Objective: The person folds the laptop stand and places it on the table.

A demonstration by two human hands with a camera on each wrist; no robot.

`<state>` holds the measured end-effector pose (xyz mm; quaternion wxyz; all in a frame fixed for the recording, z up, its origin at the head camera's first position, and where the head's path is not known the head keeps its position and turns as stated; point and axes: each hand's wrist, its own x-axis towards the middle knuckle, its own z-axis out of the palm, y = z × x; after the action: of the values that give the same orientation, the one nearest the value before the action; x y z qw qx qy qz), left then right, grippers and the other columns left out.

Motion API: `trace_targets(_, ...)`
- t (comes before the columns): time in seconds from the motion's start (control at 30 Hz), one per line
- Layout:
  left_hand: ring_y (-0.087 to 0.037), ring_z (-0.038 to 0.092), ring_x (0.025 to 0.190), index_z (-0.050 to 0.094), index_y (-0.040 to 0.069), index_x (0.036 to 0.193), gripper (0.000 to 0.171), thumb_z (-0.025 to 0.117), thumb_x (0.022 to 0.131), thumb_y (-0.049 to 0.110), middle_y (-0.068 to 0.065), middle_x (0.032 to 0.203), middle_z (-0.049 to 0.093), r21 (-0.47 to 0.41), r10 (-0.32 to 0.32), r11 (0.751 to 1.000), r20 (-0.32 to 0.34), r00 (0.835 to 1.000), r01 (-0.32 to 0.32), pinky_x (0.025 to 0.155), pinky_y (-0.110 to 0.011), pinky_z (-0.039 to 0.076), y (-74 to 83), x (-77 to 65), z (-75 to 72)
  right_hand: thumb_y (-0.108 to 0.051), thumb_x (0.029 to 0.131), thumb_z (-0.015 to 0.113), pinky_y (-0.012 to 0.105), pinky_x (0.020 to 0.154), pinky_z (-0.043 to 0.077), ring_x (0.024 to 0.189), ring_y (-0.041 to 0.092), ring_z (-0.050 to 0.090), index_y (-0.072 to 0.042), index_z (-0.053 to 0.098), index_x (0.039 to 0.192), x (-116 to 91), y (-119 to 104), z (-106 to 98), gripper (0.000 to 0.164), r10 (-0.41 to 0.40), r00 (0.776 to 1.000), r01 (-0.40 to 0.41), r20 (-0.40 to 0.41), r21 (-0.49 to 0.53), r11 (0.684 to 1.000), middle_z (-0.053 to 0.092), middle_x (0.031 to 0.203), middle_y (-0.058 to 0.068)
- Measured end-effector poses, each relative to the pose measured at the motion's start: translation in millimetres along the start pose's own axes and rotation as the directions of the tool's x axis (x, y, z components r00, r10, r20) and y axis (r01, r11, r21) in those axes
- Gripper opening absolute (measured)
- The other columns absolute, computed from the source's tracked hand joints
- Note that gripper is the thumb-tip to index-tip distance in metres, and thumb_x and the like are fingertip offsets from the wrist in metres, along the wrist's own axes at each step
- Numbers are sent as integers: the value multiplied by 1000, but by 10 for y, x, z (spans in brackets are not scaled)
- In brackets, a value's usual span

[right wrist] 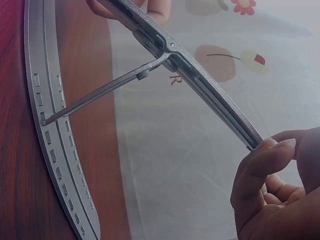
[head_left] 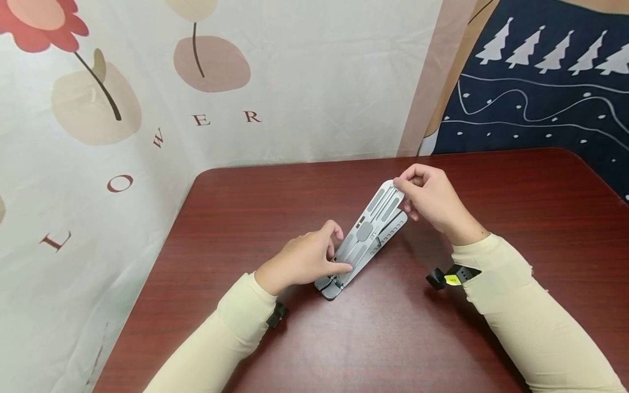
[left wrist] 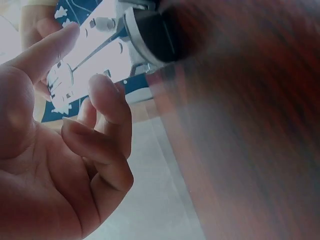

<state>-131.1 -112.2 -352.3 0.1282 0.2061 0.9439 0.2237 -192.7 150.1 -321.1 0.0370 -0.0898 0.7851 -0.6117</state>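
A silver folding laptop stand (head_left: 365, 232) is raised over the table, its upper panel tilted up from a slotted base (right wrist: 55, 145). In the right wrist view, a hinged support leg (right wrist: 107, 89) reaches from that panel to the base slots. My right hand (head_left: 432, 199) pinches the panel's upper far end between thumb and fingers. Around the lower end is my left hand (head_left: 307, 255), thumb stretched over the panel and fingers loosely bent at its left side. The left wrist view shows a wide gap between thumb and fingers; whether they touch the stand is unclear.
The stand's base is on a dark red wooden table (head_left: 236, 218). A pale curtain with flowers and letters (head_left: 314, 82) hangs behind and to the left. At the back right is a navy cloth with white trees (head_left: 540, 103).
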Motion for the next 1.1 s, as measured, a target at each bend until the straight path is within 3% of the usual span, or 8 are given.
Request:
trace_targets(0.4,-12,55,65,41,21,122,73,85,72,52,8,78,57,112,-11,994,-66,998,18,60,-34,44,86,-20,105,-16,99,59,24,40,41,42,11,46,0,54,97,-5,3,20,17,-9,1000,9,-16,-10,1000,57,60,-4)
trace_targets(0.67,-13,54,62,41,19,121,71,85,74,47,7,71,54,127,-8,992,-84,996,19,58,-34,43,88,-23,128,-17,99,59,24,41,42,42,11,46,0,55,97,-5,17,13,17,-10,1000,10,-15,-18,1000,57,61,-4)
trace_targets(1.1,-10,54,64,43,22,121,64,83,77,43,8,83,57,118,-8,993,-80,997,17,59,-32,43,14,21,102,-16,99,59,24,40,42,42,10,46,0,54,95,-14,10,3,17,-6,1000,5,-26,-23,1000,58,60,-6)
